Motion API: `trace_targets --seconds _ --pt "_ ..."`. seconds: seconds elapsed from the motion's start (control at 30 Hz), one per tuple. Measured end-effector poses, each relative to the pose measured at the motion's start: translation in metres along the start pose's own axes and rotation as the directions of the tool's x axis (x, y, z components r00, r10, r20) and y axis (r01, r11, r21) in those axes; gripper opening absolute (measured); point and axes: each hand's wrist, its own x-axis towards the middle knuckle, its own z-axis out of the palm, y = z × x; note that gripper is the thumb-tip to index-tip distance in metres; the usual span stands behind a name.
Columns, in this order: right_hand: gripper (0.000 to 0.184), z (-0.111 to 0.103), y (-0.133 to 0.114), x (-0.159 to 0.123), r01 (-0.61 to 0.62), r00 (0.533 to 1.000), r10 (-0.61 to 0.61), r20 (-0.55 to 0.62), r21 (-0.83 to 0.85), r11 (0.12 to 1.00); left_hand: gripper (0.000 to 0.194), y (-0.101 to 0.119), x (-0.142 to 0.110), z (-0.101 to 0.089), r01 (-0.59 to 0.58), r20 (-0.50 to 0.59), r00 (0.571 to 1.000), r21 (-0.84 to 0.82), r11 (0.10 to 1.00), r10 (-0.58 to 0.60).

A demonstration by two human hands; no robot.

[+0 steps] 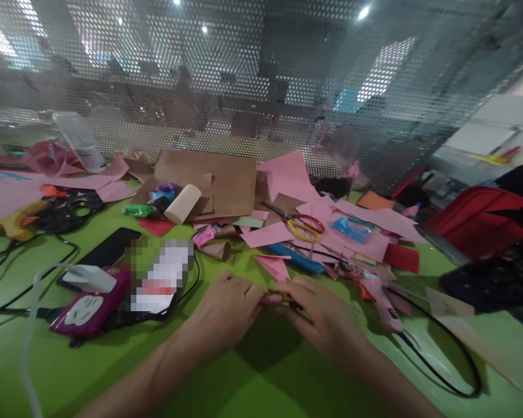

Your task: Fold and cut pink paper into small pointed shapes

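My left hand (233, 303) and my right hand (320, 310) meet low over the green table (261, 389), fingertips pinched together. Between them shows a small pink piece (271, 298), perhaps paper; the fingers hide most of it. Just beyond the fingers lies a folded pink paper scrap (275, 267). A blue cutter-like tool (296, 259) rests behind my right hand. Scissors (304, 226) with red and yellow handles lie farther back on pink paper. To the right is a pink glue gun (382, 303) with a black cord.
A magenta power strip (89, 310) with a white plug, a phone (107, 251) and cords occupy the left side. A yellow glue gun (17, 220) lies farther left. Brown paper (230, 183), a cardboard tube (183, 204) and a white bottle (81, 142) stand before a perforated screen (226, 75).
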Motion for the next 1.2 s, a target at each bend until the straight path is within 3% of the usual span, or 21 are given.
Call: trace_targets --seconds 0.17,0.3,0.4,0.5,0.63,0.7,0.77,0.87,0.97,1.07,1.2 --pt "0.024 0.000 0.003 -0.002 -0.006 0.998 0.010 -0.066 0.067 0.998 0.021 -0.001 -0.003 -0.003 0.048 0.006 0.999 -0.087 0.995 -0.048" --pt "0.022 -0.001 0.006 -0.002 -0.006 0.995 0.019 -0.099 0.123 0.992 0.023 -0.002 -0.006 -0.006 0.067 -0.026 0.997 -0.238 0.969 -0.076" --pt "0.025 -0.006 0.008 -0.003 -0.012 0.991 0.032 -0.129 0.149 0.989 0.032 -0.005 -0.007 -0.007 0.134 -0.035 0.987 -0.376 0.917 -0.158" --pt "0.027 -0.015 0.013 -0.006 -0.057 0.980 0.097 -0.176 0.220 0.974 0.040 -0.009 -0.007 -0.008 0.222 -0.016 0.958 -0.590 0.777 -0.286" --pt "0.025 -0.021 0.028 -0.011 -0.086 0.930 0.223 -0.293 0.415 0.906 0.040 -0.014 -0.008 -0.008 0.273 0.048 0.905 -0.826 0.493 -0.422" --pt "0.024 -0.018 0.033 -0.012 -0.071 0.885 0.289 -0.365 0.509 0.858 0.040 -0.013 -0.009 -0.009 0.263 0.082 0.907 -0.876 0.404 -0.413" --pt "0.022 -0.013 0.032 -0.010 -0.089 0.867 0.346 -0.360 0.570 0.817 0.041 -0.009 -0.009 -0.011 0.238 0.107 0.930 -0.905 0.352 -0.353" --pt "0.016 -0.006 0.017 -0.003 -0.184 0.894 0.383 -0.232 0.589 0.787 0.039 -0.002 -0.009 -0.015 0.227 0.148 0.956 -0.922 0.314 -0.253" --pt "0.015 -0.004 0.000 0.004 -0.213 0.928 0.340 -0.153 0.529 0.821 0.036 0.003 -0.009 -0.015 0.221 0.180 0.969 -0.933 0.282 -0.167" --pt "0.014 -0.003 -0.006 0.006 -0.166 0.944 0.278 -0.176 0.475 0.864 0.040 0.002 -0.010 -0.013 0.200 0.174 0.977 -0.950 0.240 -0.125" --pt "0.014 -0.004 -0.004 0.004 -0.124 0.932 0.268 -0.246 0.477 0.870 0.043 -0.001 -0.012 -0.010 0.283 0.243 0.950 -0.937 0.207 -0.198"
